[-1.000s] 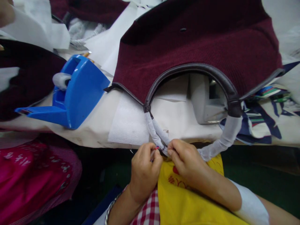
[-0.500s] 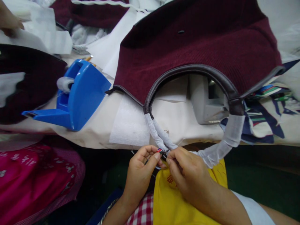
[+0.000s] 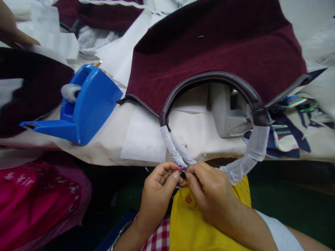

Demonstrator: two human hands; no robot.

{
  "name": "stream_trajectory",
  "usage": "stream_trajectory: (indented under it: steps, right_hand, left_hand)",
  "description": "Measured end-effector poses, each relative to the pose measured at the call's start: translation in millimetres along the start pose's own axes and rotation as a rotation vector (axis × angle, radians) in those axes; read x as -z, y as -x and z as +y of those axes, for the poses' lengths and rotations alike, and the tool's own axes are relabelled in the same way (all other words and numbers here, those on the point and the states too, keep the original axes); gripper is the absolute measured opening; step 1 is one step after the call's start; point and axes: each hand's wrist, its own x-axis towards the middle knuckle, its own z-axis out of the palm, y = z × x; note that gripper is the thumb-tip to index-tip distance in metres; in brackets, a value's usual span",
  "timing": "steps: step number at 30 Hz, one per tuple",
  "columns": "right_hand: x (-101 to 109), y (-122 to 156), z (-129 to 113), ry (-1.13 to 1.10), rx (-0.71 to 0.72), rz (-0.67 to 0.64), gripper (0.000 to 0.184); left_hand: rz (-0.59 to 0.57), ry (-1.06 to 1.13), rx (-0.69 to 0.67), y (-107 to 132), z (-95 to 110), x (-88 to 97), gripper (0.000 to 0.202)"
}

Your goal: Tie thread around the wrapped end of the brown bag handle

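Note:
A maroon corduroy bag [image 3: 222, 57] with dark leather trim lies on the table. Its handle [image 3: 259, 143], wrapped in white tissue, loops down over the front edge. Just below the handle, my left hand [image 3: 158, 191] pinches a small dark piece with a red and blue part [image 3: 180, 168] between thumb and forefinger. My right hand [image 3: 213, 193] is closed in a pinch at the right end of that same piece. The fingertips of both hands almost meet, so much of the piece is hidden, and its kind is too small to make out.
A blue tape dispenser [image 3: 89, 108] stands at left beside another dark maroon bag [image 3: 31, 87]. Behind the handle sits a grey device [image 3: 227, 118]. Striped fabric strips [image 3: 288, 134] lie at right. A co-worker's hand [image 3: 18, 33] reaches in at upper left.
The view has shifted slightly. Both my hands keep their pinch, with the small piece turned a little. At upper left, the co-worker's hand has moved right.

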Motion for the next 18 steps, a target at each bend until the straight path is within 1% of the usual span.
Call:
stream_trajectory:
  steps: [5,8,11,13,18]
  right_hand:
    - [-1.3,-1.4,-2.1,0.040,-0.024,-0.012,0.018]
    - [-1.5,-1.6,-3.6,0.072,-0.008,-0.013,0.018]
    - [-1.2,-1.7,-4.4,0.061,-0.020,-0.023,0.018]
    - [-0.8,-1.8,-4.8,0.056,-0.041,-0.038,0.017]
    - [-1.0,-1.3,-6.2,0.061,-0.057,-0.050,0.017]
  left_hand:
    - [0.019,-0.066,-0.020,-1.0,-1.9,0.0,0.009]
    - [0.032,-0.084,-0.023,-0.1,-2.1,-0.6,0.010]
    - [0.042,-0.101,-0.029,1.4,-3.0,-1.3,0.010]
    - [0.048,-0.151,-0.061,2.8,-5.4,-0.8,0.010]
    - [0.054,-0.347,-0.207,4.7,-16.8,4.9,0.011]
